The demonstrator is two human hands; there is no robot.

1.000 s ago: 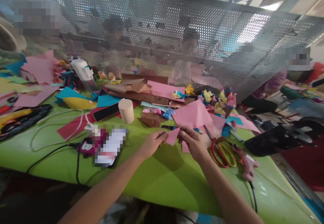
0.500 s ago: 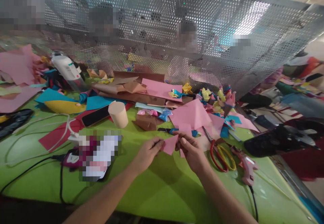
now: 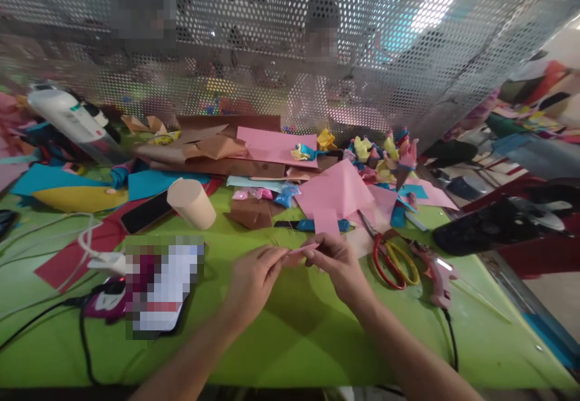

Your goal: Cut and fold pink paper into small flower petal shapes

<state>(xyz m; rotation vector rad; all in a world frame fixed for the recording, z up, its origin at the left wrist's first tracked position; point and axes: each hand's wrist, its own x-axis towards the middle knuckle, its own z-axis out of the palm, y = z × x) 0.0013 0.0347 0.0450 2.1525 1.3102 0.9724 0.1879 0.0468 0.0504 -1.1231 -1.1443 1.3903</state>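
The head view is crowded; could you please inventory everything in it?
Table: one, green, foreground
Small paper: one, pink, front centre
Scissors: one pair, red-yellow handles, right
Glue gun: one, pink, right
Slim tool: one, blue-black, centre
Packets: several, pink and blue, centre
Cylinder: one, cream, left
Phones: two, one dark, one bright, left
Power strip: one, magenta, left
Cables: several, white and black, both sides
Paper flowers: several, multicoloured, back right
Paper sheets: many, mixed colours, throughout
Container: one, white, back left
Dark object: one, black, far right
Screen: one, perforated grey, behind table
People: blurred, uncountable, beyond screen
Left hand: one, holding small paper
Right hand: one, holding small paper
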